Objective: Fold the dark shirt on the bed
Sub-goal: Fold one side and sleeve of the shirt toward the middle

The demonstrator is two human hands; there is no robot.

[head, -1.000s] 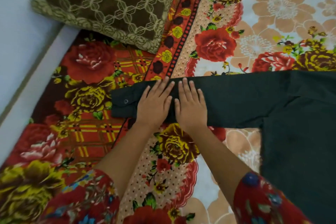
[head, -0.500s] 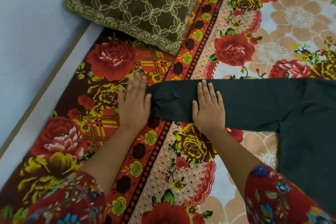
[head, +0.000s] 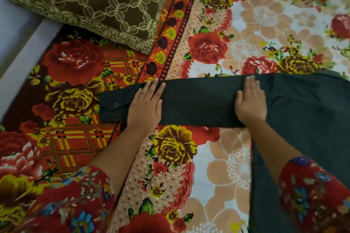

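The dark shirt (head: pixel 303 128) lies flat on the flowered bed cover, its body at the right edge of the view. One long sleeve (head: pixel 198 102) stretches out to the left, ending in a buttoned cuff (head: pixel 111 106). My left hand (head: pixel 145 106) presses flat on the sleeve just right of the cuff, fingers straight. My right hand (head: pixel 250 100) lies flat on the sleeve near the shoulder, fingers straight and together. Both forearms wear red flowered sleeves.
A brown patterned pillow (head: pixel 91 2) sits at the top left of the bed. The bed's left edge (head: pixel 24 62) runs diagonally beside a pale wall or floor. The flowered cover (head: pixel 246 34) spreads beyond the shirt.
My hands have spread apart along the sleeve: the left is back on the fabric near the cuff, the right slid rightward toward the shoulder. The cuff lies flat and extended again.
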